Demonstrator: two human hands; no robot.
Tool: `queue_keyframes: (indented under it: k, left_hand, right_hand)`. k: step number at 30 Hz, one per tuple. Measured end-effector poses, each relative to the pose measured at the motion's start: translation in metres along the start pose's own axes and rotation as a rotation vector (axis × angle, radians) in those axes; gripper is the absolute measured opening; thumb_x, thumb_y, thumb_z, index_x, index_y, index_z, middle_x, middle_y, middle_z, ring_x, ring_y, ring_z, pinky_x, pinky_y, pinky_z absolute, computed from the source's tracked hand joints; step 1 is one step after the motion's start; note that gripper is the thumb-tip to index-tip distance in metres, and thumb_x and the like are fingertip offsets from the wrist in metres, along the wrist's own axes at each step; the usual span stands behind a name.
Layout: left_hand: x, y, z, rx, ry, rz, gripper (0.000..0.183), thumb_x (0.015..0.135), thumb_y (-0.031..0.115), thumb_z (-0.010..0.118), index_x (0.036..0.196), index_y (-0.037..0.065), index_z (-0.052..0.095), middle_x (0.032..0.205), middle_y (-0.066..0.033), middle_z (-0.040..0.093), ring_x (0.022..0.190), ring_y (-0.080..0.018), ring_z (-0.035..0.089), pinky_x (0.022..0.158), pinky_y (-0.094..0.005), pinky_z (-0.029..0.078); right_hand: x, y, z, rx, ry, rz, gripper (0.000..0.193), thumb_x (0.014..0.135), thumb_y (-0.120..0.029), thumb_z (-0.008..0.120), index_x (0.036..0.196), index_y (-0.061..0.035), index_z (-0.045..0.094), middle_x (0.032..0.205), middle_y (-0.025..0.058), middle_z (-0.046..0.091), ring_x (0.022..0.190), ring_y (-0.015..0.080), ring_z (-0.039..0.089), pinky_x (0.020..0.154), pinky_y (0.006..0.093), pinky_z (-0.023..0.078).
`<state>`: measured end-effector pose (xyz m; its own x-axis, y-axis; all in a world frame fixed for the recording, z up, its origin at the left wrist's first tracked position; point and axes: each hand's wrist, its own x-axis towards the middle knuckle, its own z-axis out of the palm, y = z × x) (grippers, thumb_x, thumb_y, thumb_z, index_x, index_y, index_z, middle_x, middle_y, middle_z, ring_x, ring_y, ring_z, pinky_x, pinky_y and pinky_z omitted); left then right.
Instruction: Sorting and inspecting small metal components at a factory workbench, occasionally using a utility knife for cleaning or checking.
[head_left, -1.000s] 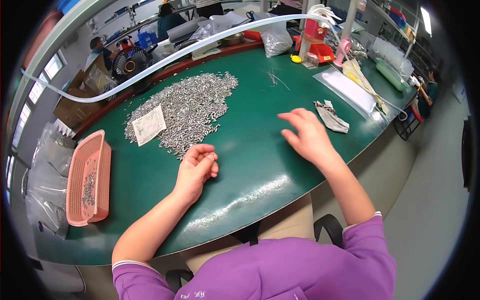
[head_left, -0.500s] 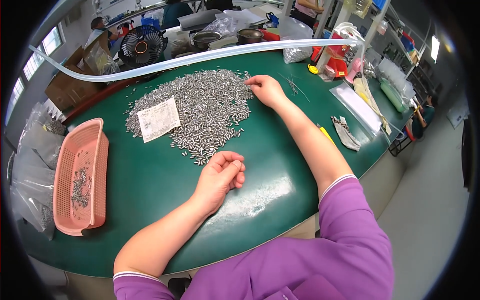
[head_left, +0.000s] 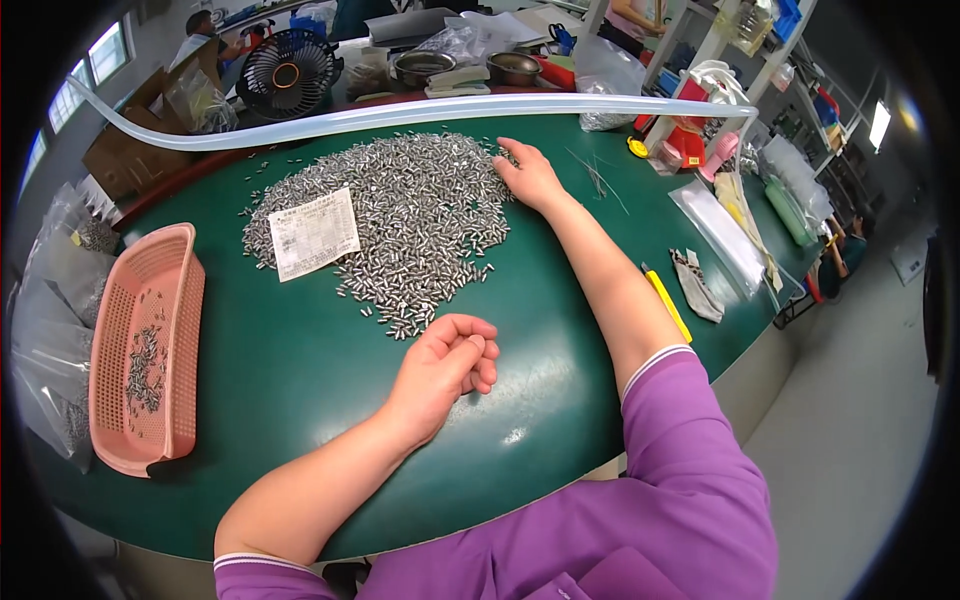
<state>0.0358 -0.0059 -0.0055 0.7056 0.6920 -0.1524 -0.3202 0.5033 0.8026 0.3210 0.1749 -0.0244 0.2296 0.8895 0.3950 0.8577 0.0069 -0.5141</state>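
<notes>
left hand [head_left: 450, 362] loosely curled, right hand [head_left: 528, 178] stretched out ahead

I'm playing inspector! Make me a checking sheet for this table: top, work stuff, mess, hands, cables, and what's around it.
Surface: glossy dark-green tabletop, reflecting light.
Job's things: big heap of small silvery metal pieces; white printed paper slip on it; more pieces inside the pink perforated plastic basket.
Clutter: slim yellow tool beside right forearm.
Hands: right hand at heap's right edge, thumb and fingers parted; left hand curled, contents unclear.
Cables: long pale translucent tube beyond heap.
Surroundings: round black fan, other people.
</notes>
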Motion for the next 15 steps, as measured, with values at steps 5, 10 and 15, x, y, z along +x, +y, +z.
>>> queue_keyframes:
  k: [5,10,15]
  left_hand:
    - [0.001,0.000,0.000,-0.014,-0.011,-0.001,0.011,0.096,0.008,0.047,0.105,0.004,0.052,0.090,-0.0059,0.058,0.070,-0.0120,0.056,0.061,-0.0252,0.046]
    - [-0.001,0.000,-0.001,-0.011,-0.003,0.004,0.012,0.095,0.008,0.047,0.105,0.004,0.052,0.091,-0.0063,0.058,0.071,-0.0119,0.056,0.062,-0.0251,0.047]
    - [0.000,0.000,-0.003,-0.006,-0.017,0.005,0.012,0.095,0.008,0.047,0.105,0.003,0.052,0.091,-0.0064,0.058,0.071,-0.0114,0.056,0.062,-0.0251,0.047]
  right_hand:
    - [0.007,0.003,0.005,0.121,-0.047,-0.108,0.031,0.085,-0.032,0.060,0.111,-0.0182,0.067,0.120,0.0130,0.058,0.117,0.0319,0.050,0.101,0.0419,0.038]
    - [-0.022,-0.028,-0.022,0.022,0.028,-0.314,0.014,0.077,-0.021,0.069,0.091,-0.0185,0.072,0.101,0.0065,0.062,0.104,0.0269,0.055,0.094,0.0391,0.043]
    - [-0.027,-0.039,-0.027,-0.175,-0.110,-0.384,0.012,0.073,-0.021,0.071,0.085,-0.0227,0.073,0.100,0.0027,0.061,0.104,0.0259,0.054,0.092,0.0399,0.043]
